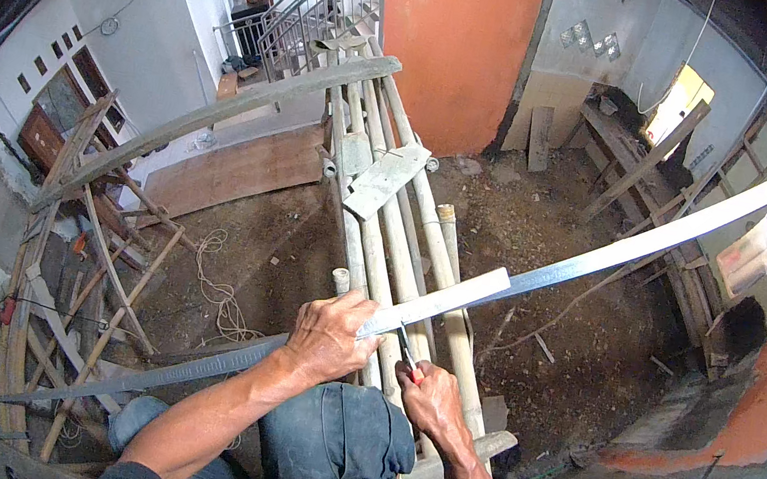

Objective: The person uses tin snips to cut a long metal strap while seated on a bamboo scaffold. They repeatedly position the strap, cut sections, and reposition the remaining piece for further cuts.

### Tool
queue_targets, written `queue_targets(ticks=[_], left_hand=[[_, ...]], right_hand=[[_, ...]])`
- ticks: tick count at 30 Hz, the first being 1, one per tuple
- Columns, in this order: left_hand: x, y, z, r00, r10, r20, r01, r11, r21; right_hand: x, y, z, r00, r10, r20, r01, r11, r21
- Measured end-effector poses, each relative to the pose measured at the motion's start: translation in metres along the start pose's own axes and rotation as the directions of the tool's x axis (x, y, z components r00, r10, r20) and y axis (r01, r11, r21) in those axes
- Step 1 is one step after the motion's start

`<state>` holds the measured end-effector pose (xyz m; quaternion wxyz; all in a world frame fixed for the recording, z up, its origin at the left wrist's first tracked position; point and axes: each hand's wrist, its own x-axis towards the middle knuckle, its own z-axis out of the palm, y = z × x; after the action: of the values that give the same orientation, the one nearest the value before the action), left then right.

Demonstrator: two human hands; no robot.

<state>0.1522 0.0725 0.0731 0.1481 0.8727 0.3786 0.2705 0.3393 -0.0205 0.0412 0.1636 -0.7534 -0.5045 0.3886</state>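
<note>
A long, thin silvery metal strip (pixel 652 239) lies slantwise across my lap, from the lower left to the upper right. My left hand (pixel 332 334) is closed around it near its middle. Just right of that hand, a paler length of metal (pixel 449 301) overlaps the strip and ends squarely. My right hand (pixel 438 409) grips a cutting tool that looks like tin snips (pixel 407 351), with a red handle and dark jaws. Those jaws meet the metal's lower edge beside my left hand. My fingers hide most of the tool's handles.
Bamboo poles (pixel 401 253) run forward beneath me as a raised platform, with short boards (pixel 387 181) lying across them. A long plank (pixel 224 103) spans to a bamboo frame (pixel 76 320) at left. Far below, rope (pixel 228 290) lies on the dirt floor (pixel 579 343). A wooden bench (pixel 621 153) stands far right.
</note>
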Motion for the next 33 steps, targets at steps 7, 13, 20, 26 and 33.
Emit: queue_targets(ticks=[7,13,20,26,33], left_hand=[[0.0,0.006,-0.004,0.999,-0.043,-0.019,0.043,0.999,-0.022],[0.002,0.01,-0.007,0.996,-0.079,-0.038,0.078,0.997,-0.018],[0.004,0.01,-0.008,0.993,-0.042,-0.114,0.05,0.997,0.064],[0.003,0.009,-0.011,0.989,-0.082,-0.124,0.089,0.995,0.05],[0.005,0.008,-0.008,0.991,-0.095,-0.098,0.09,0.994,-0.061]], right_hand=[[-0.009,0.008,-0.005,0.992,-0.037,0.123,0.015,0.984,0.175],[-0.015,0.005,-0.01,0.974,-0.202,-0.102,0.208,0.976,0.06],[-0.014,0.002,0.006,0.915,-0.292,-0.279,0.277,0.956,-0.09],[-0.013,-0.007,-0.002,0.969,-0.234,-0.082,0.248,0.9,0.359],[-0.02,0.006,0.004,0.974,-0.203,-0.099,0.226,0.871,0.437]])
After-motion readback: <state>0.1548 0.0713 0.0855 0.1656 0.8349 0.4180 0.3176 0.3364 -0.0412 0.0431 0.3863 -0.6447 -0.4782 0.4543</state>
